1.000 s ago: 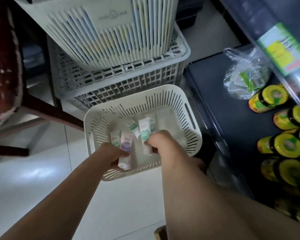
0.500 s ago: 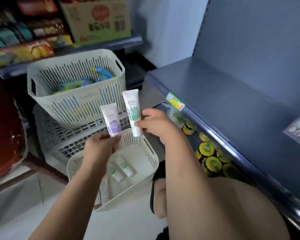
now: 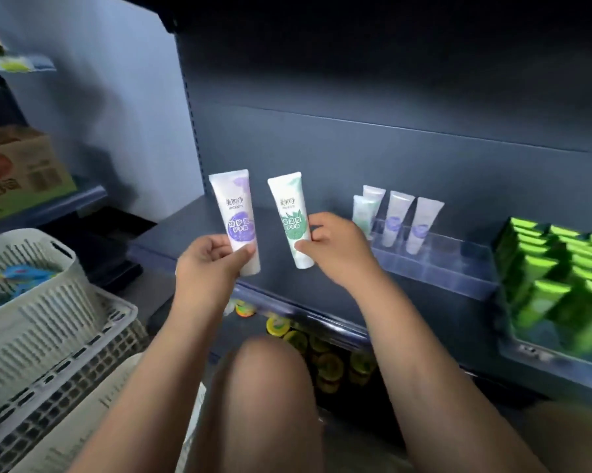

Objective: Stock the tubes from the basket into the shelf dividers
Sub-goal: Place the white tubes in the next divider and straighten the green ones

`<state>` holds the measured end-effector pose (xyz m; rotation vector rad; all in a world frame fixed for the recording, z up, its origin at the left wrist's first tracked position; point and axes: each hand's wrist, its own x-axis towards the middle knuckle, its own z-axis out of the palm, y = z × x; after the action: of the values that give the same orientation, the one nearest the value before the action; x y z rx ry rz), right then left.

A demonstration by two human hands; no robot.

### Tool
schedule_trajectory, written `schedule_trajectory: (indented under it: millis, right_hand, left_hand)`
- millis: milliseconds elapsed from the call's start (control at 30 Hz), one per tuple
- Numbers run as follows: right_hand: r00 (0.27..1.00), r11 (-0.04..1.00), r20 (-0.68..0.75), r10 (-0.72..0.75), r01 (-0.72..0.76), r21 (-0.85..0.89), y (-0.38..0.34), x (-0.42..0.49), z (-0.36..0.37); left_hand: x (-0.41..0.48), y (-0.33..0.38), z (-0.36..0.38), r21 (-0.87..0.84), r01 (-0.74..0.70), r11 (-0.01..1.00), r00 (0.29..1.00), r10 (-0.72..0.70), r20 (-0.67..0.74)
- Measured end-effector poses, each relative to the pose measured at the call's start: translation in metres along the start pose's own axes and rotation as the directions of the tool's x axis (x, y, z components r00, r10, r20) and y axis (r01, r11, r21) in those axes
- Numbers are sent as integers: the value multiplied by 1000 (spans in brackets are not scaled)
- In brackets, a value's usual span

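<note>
At centre frame, the left grip (image 3: 211, 264) pinches the purple tube (image 3: 235, 213) low on its body, thumb in front and fingers curled behind. The right grip (image 3: 335, 250) pinches the green tube (image 3: 289, 213) the same way. Both tubes are upright, flat crimped end up and cap end down. They are held in the air before the shelf (image 3: 185, 233), apart from each other and not yet at the dividers (image 3: 438, 259) right of centre.

The tubes look like smooth, glossy, soft plastic, squashy in the body and tapering to a thin crimp. A low pinch likely gives little control of the top, so a tube may swing or slip. The dividers are thin, clear, rigid walls forming narrow lanes that are hard to see against the dark matte shelf. A cap could catch the front lip or drop into the wrong lane.

The standing green tubes (image 3: 364, 213) fill the leftmost lane, and the standing purple tubes (image 3: 407, 220) take the next two. With the purple tube on the far side from the purple lanes, I expect the arms may cross or the colours may get mixed. The stocked tubes balance on small caps, so a nudge could topple them.

Far right, the green boxes (image 3: 554, 268) are glossy and hard-edged. At lower left sit pale, slotted, rigid baskets (image 3: 49, 322). Whether they hold any tubes cannot be seen.
</note>
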<state>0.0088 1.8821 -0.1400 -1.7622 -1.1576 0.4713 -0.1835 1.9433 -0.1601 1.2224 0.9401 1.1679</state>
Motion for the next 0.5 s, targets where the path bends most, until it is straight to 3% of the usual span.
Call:
schedule_trajectory:
  millis: [333, 500]
  right_hand:
    - [973, 987, -195, 120, -95, 133, 71, -60, -117]
    - [927, 961, -332, 174, -87, 263, 108, -62, -128]
  left_hand:
    - [-22, -1, 128, 31, 14, 999, 946, -23, 323]
    - [-15, -23, 158, 80, 4, 997, 925, -34, 380]
